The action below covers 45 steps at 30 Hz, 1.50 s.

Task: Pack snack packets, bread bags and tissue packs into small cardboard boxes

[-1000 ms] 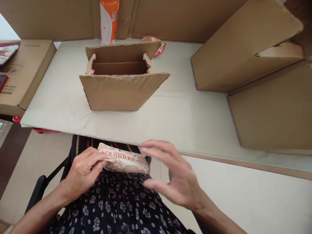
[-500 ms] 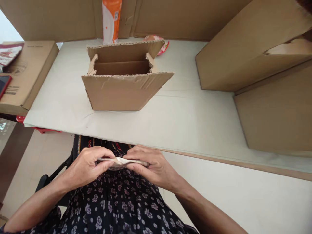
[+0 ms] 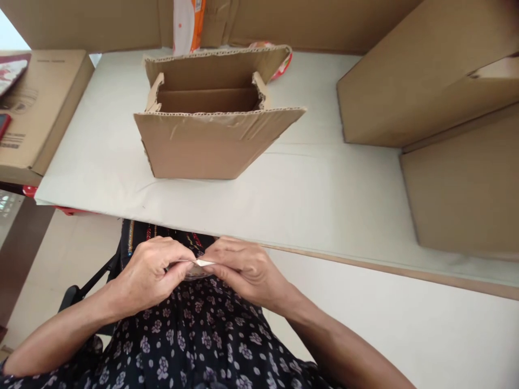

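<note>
Over my lap, close to the table's front edge, both hands pinch a thin packet (image 3: pixel 205 263), seen nearly edge-on. Its pale top edge shows between my fingertips, and a greyish, shiny part hangs just below; the rest is hidden. My left hand (image 3: pixel 156 270) closes thumb and fingers on its left side. On the other side, my right hand (image 3: pixel 243 270) grips it in the same way, the fingertips of both hands almost meeting. Beyond them an open cardboard box (image 3: pixel 194 146) stands upright on the table, its flaps raised and its visible inside bare.
The pale-covered table (image 3: pixel 316 200) spreads ahead. An orange and white package (image 3: pixel 187 27) stands behind the box, with a red and white packet (image 3: pixel 281 67) partly hidden. Large cardboard panels (image 3: pixel 405 81) stand at right. A flat carton (image 3: pixel 57 108) at left bears a red-edged phone (image 3: pixel 4 124).
My hands have drawn closer together on the packet, so less of its edge shows. The view has shifted slightly, with the box a little higher in the picture.
</note>
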Each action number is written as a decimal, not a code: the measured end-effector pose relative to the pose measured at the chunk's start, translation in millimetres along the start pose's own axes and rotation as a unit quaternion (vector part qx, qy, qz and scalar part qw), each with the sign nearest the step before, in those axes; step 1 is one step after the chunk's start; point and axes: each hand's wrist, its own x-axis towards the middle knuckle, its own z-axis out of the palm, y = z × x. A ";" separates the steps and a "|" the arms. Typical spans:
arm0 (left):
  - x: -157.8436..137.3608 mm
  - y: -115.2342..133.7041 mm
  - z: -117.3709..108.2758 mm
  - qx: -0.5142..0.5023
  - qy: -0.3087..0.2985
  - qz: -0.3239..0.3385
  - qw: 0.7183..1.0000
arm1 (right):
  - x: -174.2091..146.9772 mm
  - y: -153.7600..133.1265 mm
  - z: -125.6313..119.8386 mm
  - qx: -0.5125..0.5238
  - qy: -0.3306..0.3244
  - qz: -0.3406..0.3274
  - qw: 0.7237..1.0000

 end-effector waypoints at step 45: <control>-27.9 -51.3 21.0 -0.364 0.119 -0.300 0.874 | -31.5 52.5 40.6 0.252 0.155 0.355 0.887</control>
